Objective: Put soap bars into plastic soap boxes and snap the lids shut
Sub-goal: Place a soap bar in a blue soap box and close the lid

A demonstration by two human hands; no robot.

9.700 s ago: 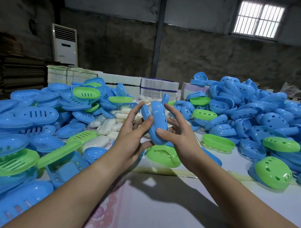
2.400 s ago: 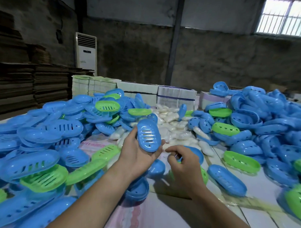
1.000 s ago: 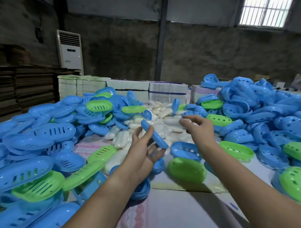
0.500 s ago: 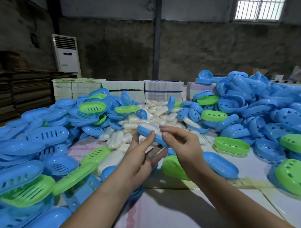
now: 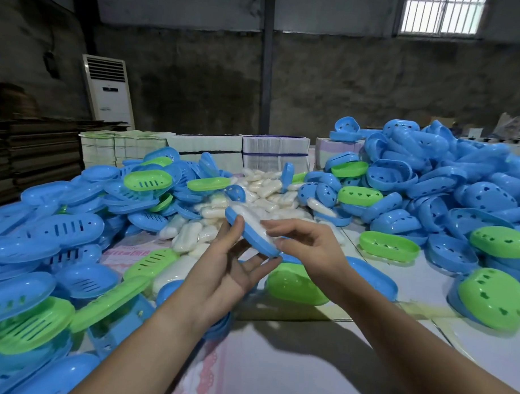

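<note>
My left hand (image 5: pixel 220 272) holds a blue soap box tray (image 5: pixel 251 240) tilted in front of me, thumb on its far rim and fingers under it. A white wrapped soap bar (image 5: pixel 252 223) lies in the tray. My right hand (image 5: pixel 307 251) hovers at the tray's near right end, fingertips on the soap bar and rim. A heap of wrapped white soap bars (image 5: pixel 264 194) lies on the table beyond my hands.
Slotted blue and green lids (image 5: pixel 63 228) pile up on the left; blue and green box halves (image 5: pixel 430 185) heap on the right. A green box half (image 5: pixel 294 283) and a blue one (image 5: pixel 374 274) lie under my hands. Carton stacks (image 5: pixel 275 150) line the far edge.
My right hand reached to the soap heap, came back with a bar and laid it in the tray held by my left hand. The tray now sits flatter with the bar in it.
</note>
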